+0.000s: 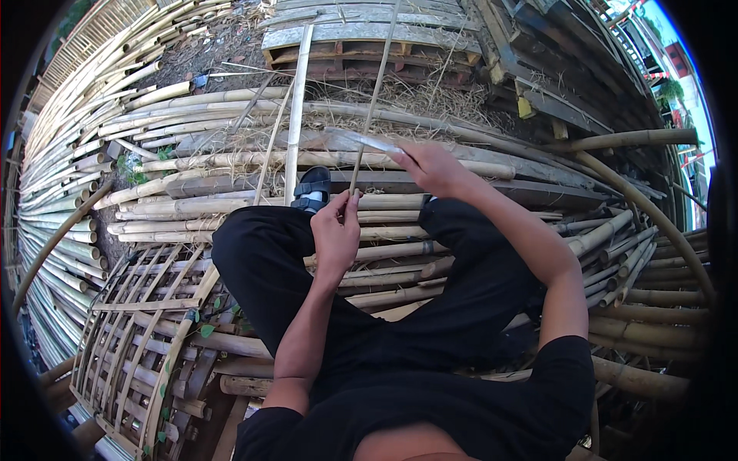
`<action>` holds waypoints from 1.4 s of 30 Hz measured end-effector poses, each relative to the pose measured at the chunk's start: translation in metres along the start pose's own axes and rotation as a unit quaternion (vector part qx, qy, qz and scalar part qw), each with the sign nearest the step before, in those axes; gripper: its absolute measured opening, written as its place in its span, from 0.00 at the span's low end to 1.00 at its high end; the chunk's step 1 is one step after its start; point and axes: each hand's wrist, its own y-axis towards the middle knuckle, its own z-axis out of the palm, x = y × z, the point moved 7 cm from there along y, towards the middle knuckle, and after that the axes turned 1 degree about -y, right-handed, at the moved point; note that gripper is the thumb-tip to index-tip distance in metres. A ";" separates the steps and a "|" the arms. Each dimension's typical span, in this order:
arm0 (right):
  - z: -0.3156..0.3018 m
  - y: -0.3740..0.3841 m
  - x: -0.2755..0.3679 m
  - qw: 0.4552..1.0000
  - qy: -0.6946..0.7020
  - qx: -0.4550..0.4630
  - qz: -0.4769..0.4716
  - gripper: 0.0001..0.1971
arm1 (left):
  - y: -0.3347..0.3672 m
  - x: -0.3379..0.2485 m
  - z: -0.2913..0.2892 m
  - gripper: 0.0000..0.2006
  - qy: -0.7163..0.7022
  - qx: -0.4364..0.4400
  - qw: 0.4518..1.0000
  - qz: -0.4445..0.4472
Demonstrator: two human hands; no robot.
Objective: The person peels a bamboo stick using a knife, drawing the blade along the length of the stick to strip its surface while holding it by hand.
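Observation:
My left hand [337, 230] is closed on the near end of a thin bamboo strip [376, 92], which slants up and away past the top of the picture. My right hand [434, 170] grips a knife [369, 141] whose pale blade points left. That blade crosses the strip a little beyond my left fingers; whether it touches the strip I cannot tell. The knife's handle is mostly hidden in my fist. Beside the strip, a wider split bamboo slat [298, 107] leans outward from near my sandal [311, 187].
Long bamboo poles [231, 159] lie stacked under and in front of my legs. More cut poles [69, 200] curve along the left. A woven bamboo lattice [142, 338] sits at the lower left. Wooden pallets [369, 32] stand ahead, dark timber [553, 69] at the far right.

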 end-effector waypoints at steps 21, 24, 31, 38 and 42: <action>-0.007 0.021 -0.049 0.994 0.057 -0.024 0.092 0.26 | -0.003 0.021 0.020 0.12 -0.120 0.081 0.987 -0.064; 0.028 0.005 -0.024 0.926 0.331 0.048 0.174 0.19 | -0.005 0.019 0.028 0.11 -0.183 0.125 0.970 -0.101; 0.036 0.014 -0.003 0.822 0.521 0.042 0.227 0.13 | -0.011 0.008 0.032 0.18 -0.263 0.214 0.930 -0.141; -0.029 0.039 -0.062 0.801 0.553 -0.072 0.220 0.12 | -0.029 0.004 0.031 0.14 -0.231 0.297 0.906 -0.193; -0.044 0.040 -0.082 0.796 0.558 -0.092 0.214 0.12 | -0.030 0.010 0.036 0.12 -0.233 0.314 0.903 -0.177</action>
